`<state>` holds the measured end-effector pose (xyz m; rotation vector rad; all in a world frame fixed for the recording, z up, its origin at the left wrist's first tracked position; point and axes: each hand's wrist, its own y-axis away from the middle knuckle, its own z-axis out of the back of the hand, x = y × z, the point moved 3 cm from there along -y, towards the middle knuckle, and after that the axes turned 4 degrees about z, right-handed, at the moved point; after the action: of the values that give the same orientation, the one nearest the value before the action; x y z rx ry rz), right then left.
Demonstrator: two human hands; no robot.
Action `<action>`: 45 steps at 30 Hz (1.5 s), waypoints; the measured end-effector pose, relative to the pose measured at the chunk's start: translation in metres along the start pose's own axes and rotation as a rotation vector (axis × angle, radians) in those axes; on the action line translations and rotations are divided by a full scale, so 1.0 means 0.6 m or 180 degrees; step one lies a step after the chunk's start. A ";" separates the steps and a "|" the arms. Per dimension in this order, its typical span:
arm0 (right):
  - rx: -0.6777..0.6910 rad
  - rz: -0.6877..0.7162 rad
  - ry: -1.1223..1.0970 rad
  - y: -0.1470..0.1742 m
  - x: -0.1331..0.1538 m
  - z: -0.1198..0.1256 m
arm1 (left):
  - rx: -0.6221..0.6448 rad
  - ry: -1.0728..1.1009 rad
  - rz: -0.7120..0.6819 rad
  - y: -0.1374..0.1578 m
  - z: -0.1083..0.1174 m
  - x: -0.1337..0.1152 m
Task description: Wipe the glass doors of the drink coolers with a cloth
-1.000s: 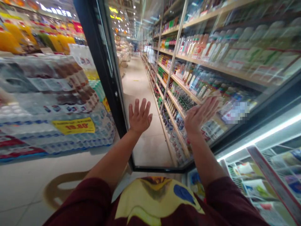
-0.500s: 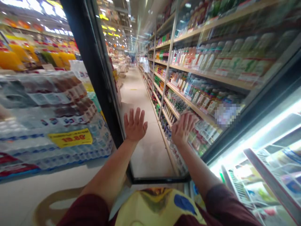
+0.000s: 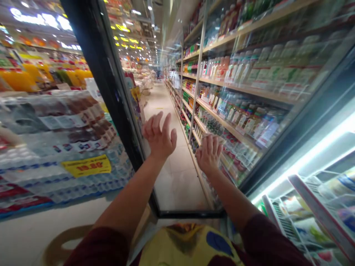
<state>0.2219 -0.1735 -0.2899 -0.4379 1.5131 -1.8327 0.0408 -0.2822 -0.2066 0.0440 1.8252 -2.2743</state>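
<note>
Before me stands a glass door (image 3: 177,181) in a black frame (image 3: 108,74). My left hand (image 3: 160,136) is raised near the left side of the glass, fingers spread and holding nothing; whether it touches the pane I cannot tell. Lower on the right, my right hand (image 3: 209,154) lies against the glass with its fingers curled over a pale cloth (image 3: 222,140). Only a thin edge of that cloth shows past the fingers.
Lit cooler racks (image 3: 310,218) with packaged goods are at lower right. Shrink-wrapped bottles (image 3: 63,129) are stacked on the left with a yellow price sign (image 3: 87,166). Bottle shelves (image 3: 235,87) and an aisle show in the glass. A tan curved object (image 3: 59,244) sits at lower left.
My right hand has moved slightly left and down with the cloth. My left hand has lifted slightly, its fingers now more bent and tilted.
</note>
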 end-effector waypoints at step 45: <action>-0.0133 -0.0261 -0.0171 0.008 -0.047 0.015 | -0.0095 -0.0204 -0.0290 -0.088 -0.013 -0.043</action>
<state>0.2488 -0.1603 -0.2869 -0.5723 1.5193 -1.8395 0.0550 -0.2599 -0.1538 -0.1180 1.8640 -2.2800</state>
